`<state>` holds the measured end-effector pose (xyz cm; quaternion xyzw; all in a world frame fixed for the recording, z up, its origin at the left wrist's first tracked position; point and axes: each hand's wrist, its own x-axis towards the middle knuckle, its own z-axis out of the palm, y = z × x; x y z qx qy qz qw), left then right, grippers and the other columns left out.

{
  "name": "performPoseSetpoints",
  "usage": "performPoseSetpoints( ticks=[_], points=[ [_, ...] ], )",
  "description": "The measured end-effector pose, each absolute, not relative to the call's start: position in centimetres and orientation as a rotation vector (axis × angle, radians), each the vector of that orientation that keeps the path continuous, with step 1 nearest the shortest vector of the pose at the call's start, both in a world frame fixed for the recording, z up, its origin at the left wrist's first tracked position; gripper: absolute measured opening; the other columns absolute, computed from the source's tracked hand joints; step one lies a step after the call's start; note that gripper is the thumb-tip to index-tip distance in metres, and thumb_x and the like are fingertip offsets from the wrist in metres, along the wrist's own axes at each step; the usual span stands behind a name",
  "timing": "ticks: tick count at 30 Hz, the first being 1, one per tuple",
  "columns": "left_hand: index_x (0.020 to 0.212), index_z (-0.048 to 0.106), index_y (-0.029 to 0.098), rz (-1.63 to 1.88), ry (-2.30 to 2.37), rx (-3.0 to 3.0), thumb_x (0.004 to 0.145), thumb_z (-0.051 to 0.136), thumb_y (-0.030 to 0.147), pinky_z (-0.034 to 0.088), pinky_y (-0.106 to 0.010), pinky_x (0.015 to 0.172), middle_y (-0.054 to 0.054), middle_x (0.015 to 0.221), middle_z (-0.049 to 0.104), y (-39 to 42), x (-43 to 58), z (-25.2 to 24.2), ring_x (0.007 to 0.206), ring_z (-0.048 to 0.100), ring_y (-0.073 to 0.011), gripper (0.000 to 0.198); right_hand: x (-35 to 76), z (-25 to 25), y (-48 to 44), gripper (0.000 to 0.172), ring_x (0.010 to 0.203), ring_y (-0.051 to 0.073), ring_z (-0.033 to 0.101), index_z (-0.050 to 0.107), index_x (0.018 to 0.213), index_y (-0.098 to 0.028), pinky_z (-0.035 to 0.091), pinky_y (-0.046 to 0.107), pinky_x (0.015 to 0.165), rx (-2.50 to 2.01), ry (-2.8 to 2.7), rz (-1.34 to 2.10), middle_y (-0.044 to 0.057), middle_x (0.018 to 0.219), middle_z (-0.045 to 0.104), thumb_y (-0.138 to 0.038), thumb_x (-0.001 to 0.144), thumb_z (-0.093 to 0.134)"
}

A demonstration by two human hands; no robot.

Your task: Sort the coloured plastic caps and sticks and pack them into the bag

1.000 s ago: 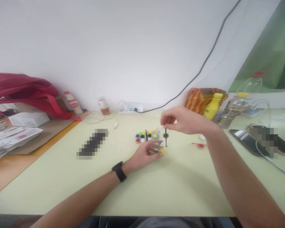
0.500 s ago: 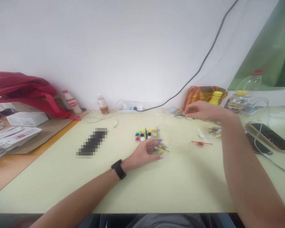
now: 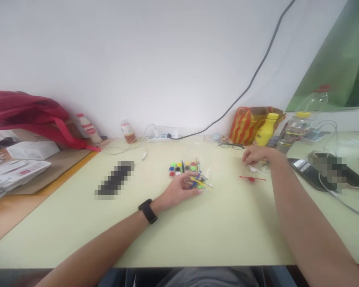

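On the pale tabletop, my left hand [image 3: 182, 187] curls its fingers and thumb around a clear plastic bag with yellow and blue arrow-shaped pieces [image 3: 201, 182]. Just beyond it stand small round pots [image 3: 177, 169] with several colours. Off to the right, my right hand [image 3: 254, 154] points down with bent fingers drawn together. Its fingertips are close to a white disc with a thin stem [image 3: 253, 169]; whether they touch or hold anything is unclear. A red arrow with a round red middle [image 3: 251, 179] lies just in front of this hand.
Glasses [image 3: 231, 145], a striped bag [image 3: 241, 125], a yellow bottle [image 3: 265, 129] and a clear bottle [image 3: 295, 129] stand behind my right hand. Phones [image 3: 309, 175] with cables lie at right. A power strip [image 3: 158, 138] and bottles [image 3: 128, 132] line the wall; a red bag [image 3: 26, 109] is at left.
My right hand has come down and toward me, from near the striped bag to the white disc. My left hand stays around the plastic bag, nearly unmoved.
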<state>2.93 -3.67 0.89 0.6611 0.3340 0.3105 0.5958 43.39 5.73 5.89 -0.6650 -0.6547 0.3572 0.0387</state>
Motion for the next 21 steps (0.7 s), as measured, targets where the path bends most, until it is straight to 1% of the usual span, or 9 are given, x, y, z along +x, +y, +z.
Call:
performPoseSetpoints(
  ticks=[3,5,8,11,13,16,18,21],
  points=[
    [0.134,0.059,0.019,0.719,0.752,1.499,0.079,0.087,0.042,0.058,-0.038,0.091,-0.011,0.115,0.076,-3.6,3.0,0.8,0.104,0.074,-0.0244,0.066,43.1,6.8,5.7,0.022,0.092,0.029,0.075,0.079,0.087,-0.020,0.061,0.034,0.080,-1.987,-2.073,1.064,0.011,0.094,0.078,-0.024,0.065,0.078],
    [0.135,0.059,0.019,0.723,0.751,1.488,0.079,0.087,0.041,0.058,-0.039,0.093,-0.012,0.117,0.075,-3.6,3.0,0.7,0.104,0.074,-0.0245,0.066,43.1,7.7,5.7,0.023,0.093,0.029,0.074,0.079,0.090,-0.021,0.061,0.034,0.079,-1.988,-2.070,0.972,0.010,0.098,0.078,-0.024,0.068,0.076],
    [0.134,0.060,0.019,0.731,0.761,1.487,0.079,0.088,0.041,0.058,-0.041,0.095,-0.013,0.120,0.075,-3.5,3.0,0.6,0.106,0.074,-0.0252,0.066,43.3,8.6,5.7,0.024,0.095,0.029,0.074,0.079,0.096,-0.023,0.061,0.035,0.079,-2.039,-2.076,0.830,0.009,0.103,0.077,-0.027,0.073,0.074],
    [0.134,0.060,0.020,0.734,0.756,1.493,0.077,0.089,0.040,0.058,-0.040,0.093,-0.012,0.120,0.075,-3.5,3.0,0.5,0.107,0.073,-0.0255,0.067,43.1,8.3,5.7,0.029,0.097,0.030,0.072,0.080,0.100,-0.026,0.060,0.037,0.080,-2.081,-2.125,0.829,0.008,0.107,0.076,-0.031,0.071,0.078],
    [0.134,0.060,0.020,0.732,0.752,1.486,0.076,0.089,0.039,0.059,-0.038,0.089,-0.011,0.115,0.075,-3.6,3.0,0.6,0.102,0.074,-0.0237,0.067,43.0,7.5,5.6,0.032,0.099,0.031,0.072,0.081,0.097,-0.026,0.059,0.037,0.081,-2.066,-2.166,0.884,0.008,0.106,0.076,-0.029,0.065,0.081],
    [0.134,0.060,0.019,0.717,0.766,1.450,0.077,0.089,0.040,0.061,-0.035,0.081,-0.008,0.103,0.075,-3.7,3.1,0.8,0.092,0.075,-0.0213,0.067,43.0,6.3,5.6,0.029,0.099,0.032,0.071,0.081,0.088,-0.024,0.059,0.037,0.080,-2.036,-2.197,0.896,0.008,0.102,0.076,-0.026,0.059,0.082],
    [0.135,0.059,0.020,0.705,0.793,1.429,0.077,0.089,0.042,0.063,-0.035,0.075,-0.009,0.103,0.074,-3.8,3.1,1.1,0.091,0.075,-0.0226,0.069,43.2,6.1,5.8,0.026,0.098,0.033,0.071,0.080,0.086,-0.022,0.058,0.037,0.078,-2.040,-2.178,0.856,0.009,0.099,0.076,-0.027,0.060,0.081],
    [0.137,0.058,0.020,0.681,0.826,1.435,0.075,0.090,0.043,0.063,-0.031,0.065,-0.013,0.112,0.073,-3.8,3.2,1.4,0.095,0.076,-0.0275,0.074,43.2,7.5,5.6,0.022,0.096,0.031,0.071,0.080,0.089,-0.020,0.059,0.036,0.077,-2.019,-2.138,0.813,0.011,0.098,0.077,-0.030,0.070,0.076]
  ],
)
